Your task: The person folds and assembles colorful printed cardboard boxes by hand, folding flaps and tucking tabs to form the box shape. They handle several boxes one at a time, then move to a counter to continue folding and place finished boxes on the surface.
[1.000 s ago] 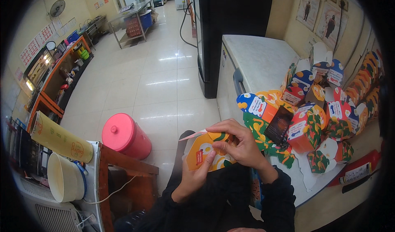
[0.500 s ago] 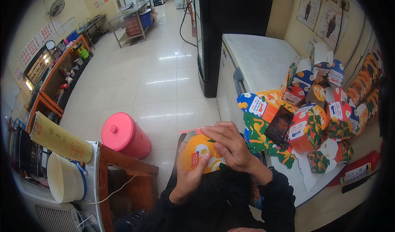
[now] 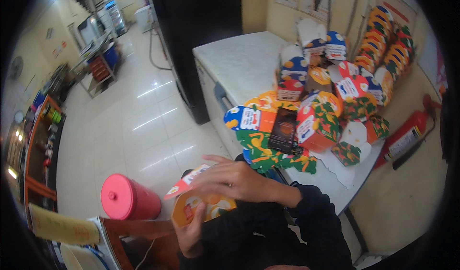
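Note:
In front of my body my left hand (image 3: 191, 230) grips a folded cardboard food box (image 3: 212, 209), orange with a fried-egg print, its thumb lying along the front panel. A red-and-white flap (image 3: 181, 186) stands up at the box's far left edge. Over the top of the box reaches my right hand (image 3: 235, 180), fingers stretched out and the index finger lifted apart from the others. Its fingers touch or nearly touch the flap; the contact is partly hidden and blurred.
On a white chest freezer (image 3: 235, 59) at right lie several folded boxes (image 3: 316, 126), flat printed cartons (image 3: 261, 145) and a dark phone (image 3: 283, 129). Nested cartons (image 3: 376, 42) lean at the wall. A fire extinguisher (image 3: 407, 133) stands at right, a pink lidded bin (image 3: 139, 200) at left.
The view has swung to the right. My right hand has shifted off the box's front onto its top edge, fingers spreading, and the red-and-white flap now stands more apart from the orange panel.

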Demonstrator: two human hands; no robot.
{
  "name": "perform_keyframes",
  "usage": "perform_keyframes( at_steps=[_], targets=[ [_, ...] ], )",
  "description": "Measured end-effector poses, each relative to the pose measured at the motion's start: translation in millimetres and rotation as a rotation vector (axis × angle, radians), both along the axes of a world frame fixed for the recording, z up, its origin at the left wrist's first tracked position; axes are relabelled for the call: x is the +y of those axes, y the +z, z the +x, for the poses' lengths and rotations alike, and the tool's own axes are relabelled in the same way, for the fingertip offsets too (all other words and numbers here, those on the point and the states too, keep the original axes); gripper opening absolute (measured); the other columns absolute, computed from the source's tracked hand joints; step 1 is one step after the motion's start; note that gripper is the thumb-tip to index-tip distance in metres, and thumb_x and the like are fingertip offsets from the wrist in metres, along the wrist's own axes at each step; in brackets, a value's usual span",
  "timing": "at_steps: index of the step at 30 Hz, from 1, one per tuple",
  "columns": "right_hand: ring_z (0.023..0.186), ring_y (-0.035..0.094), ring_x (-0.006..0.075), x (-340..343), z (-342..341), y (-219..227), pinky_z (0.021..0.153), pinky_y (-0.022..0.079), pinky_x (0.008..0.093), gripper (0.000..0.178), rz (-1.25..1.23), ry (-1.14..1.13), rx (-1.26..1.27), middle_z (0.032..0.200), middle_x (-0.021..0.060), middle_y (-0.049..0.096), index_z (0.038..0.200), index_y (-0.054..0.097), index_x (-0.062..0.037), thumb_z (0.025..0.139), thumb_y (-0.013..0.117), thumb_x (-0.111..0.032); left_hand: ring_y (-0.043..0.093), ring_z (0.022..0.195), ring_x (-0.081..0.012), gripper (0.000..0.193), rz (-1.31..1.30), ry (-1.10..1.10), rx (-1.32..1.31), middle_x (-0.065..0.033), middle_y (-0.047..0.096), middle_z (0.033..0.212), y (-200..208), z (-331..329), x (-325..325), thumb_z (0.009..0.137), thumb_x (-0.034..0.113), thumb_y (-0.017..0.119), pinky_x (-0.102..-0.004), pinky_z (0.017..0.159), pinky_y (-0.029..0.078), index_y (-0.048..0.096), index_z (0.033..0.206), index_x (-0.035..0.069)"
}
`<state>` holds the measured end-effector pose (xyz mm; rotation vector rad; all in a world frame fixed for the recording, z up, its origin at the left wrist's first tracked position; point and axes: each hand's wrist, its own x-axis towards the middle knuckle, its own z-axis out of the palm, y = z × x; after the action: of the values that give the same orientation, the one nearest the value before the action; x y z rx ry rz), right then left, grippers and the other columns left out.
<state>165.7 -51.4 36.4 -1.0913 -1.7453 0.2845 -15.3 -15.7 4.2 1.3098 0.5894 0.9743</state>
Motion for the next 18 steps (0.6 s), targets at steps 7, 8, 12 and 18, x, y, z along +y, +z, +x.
perform_keyframes(
  at_steps=[7, 8, 12, 18],
  targets=[
    [0.128, 0.035, 0.0326, -23, 16, 25, 0.105, 0.024, 0.0458, 0.078, -0.178, 0.110, -0.232, 0.134, 0.0172, 0.041, 0.132, 0.039, -0.0101, 0.069, 0.075, -0.039, 0.065, 0.082, -0.0294, 0.032, 0.796, -0.420, 0.285, -0.0119, 0.067, 0.085, 15, -12, 18, 0.064, -0.008, 0.067, -0.0362, 0.077, 0.048, 0.068, 0.094, 0.005],
    [0.128, 0.034, 0.0338, -26, 17, 27, 0.104, 0.025, 0.0450, 0.087, -0.244, 0.142, -0.251, 0.134, 0.0181, 0.040, 0.135, 0.035, -0.0102, 0.066, 0.077, -0.042, 0.065, 0.082, -0.0291, 0.031, 0.799, -0.425, 0.291, -0.0112, 0.067, 0.085, 18, -8, 16, 0.064, -0.007, 0.068, -0.0371, 0.078, 0.048, 0.068, 0.093, 0.005],
    [0.122, 0.039, 0.0352, -43, 36, 45, 0.099, 0.031, 0.0433, 0.098, -0.317, -0.139, -0.301, 0.128, 0.0173, 0.043, 0.134, 0.033, -0.0079, 0.057, 0.083, -0.040, 0.061, 0.098, -0.0288, 0.050, 0.865, -0.192, 0.164, -0.0162, 0.062, 0.106, 17, 7, 19, 0.064, 0.002, 0.075, -0.0390, 0.090, 0.043, 0.058, 0.111, 0.000],
    [0.129, 0.031, 0.0260, -80, 161, 99, 0.106, 0.028, 0.0383, 0.104, 0.213, -1.043, -0.204, 0.135, 0.0155, 0.032, 0.141, 0.013, -0.0021, 0.067, 0.081, -0.029, 0.049, 0.115, -0.0310, 0.057, 0.701, 0.293, 0.033, -0.0209, 0.053, 0.120, 10, 4, 28, 0.079, 0.011, 0.065, -0.0429, 0.104, 0.029, 0.038, 0.128, -0.001]
  ],
)
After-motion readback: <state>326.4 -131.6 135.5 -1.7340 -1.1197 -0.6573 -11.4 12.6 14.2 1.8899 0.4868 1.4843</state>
